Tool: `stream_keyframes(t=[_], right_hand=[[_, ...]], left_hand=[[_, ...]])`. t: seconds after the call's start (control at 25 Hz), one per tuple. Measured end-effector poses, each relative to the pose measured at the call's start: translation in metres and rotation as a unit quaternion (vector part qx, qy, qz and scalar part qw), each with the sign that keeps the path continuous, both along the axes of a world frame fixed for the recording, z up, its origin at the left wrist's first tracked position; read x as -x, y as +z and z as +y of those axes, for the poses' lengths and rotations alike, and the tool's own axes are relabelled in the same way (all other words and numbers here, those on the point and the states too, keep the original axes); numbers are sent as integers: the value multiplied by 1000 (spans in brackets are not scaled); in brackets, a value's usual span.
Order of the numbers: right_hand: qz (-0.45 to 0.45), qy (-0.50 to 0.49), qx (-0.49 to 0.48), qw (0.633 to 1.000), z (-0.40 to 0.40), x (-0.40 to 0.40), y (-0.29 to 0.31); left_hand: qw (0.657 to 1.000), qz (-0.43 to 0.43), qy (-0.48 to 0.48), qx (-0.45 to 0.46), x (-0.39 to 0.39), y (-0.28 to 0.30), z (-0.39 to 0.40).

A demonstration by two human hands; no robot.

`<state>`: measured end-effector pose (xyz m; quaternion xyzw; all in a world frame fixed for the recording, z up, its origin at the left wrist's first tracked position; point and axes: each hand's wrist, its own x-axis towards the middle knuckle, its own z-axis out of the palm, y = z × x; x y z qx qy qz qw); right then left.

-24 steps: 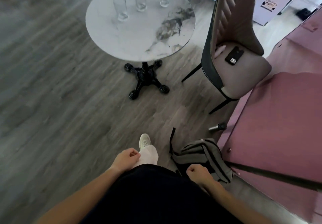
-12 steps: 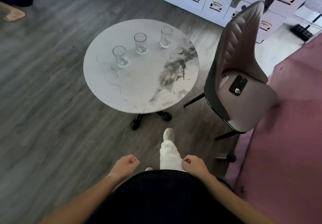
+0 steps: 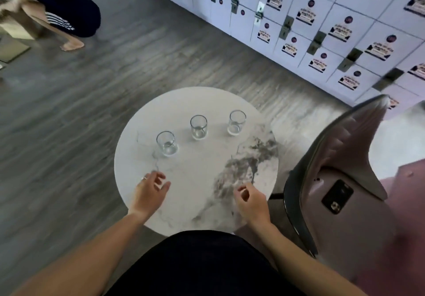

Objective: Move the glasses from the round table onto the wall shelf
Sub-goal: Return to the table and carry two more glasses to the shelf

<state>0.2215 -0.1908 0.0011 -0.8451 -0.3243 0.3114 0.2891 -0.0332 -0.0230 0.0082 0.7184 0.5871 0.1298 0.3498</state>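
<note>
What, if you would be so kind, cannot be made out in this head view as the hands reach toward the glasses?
- Wall shelf: nowhere in the head view.
- Round table base: hidden under its own top.
- Locker labels: text blurred and too small.
- Dark flat object on the chair seat: too blurred to identify.
- Other person: cut off by the top left edge.
- Left hand and right hand: holding nothing.

Clear smooth glasses (image 3: 198, 127) on a matt marble-look round table (image 3: 193, 187); wood-grain floor (image 3: 69, 123).

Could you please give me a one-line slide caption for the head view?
Both bare hands, left and right, reach over the round white marble table toward three clear empty glasses.
</note>
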Motion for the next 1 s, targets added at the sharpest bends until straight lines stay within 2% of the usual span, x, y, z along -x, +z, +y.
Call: stream_keyframes(t=[0.12,0.2,0.36,0.48,0.8,1.0], right_hand=[[-4,83,9,996,77,-31,13],[-23,135,17,990,124,-42,23],[-88,244,13,966,198,-48,31],[-124,305,41,943,232,-47,26],[-138,327,20,935,247,-49,9],[-131,350,19,927,258,-53,21]], left_hand=[[997,0,59,-59,-32,9,45],[996,29,52,-63,-44,13,67],[996,86,14,1,-58,8,92],[994,106,20,33,-62,1,94],[996,78,49,7,-68,-1,91],[997,55,57,-16,-60,19,101]])
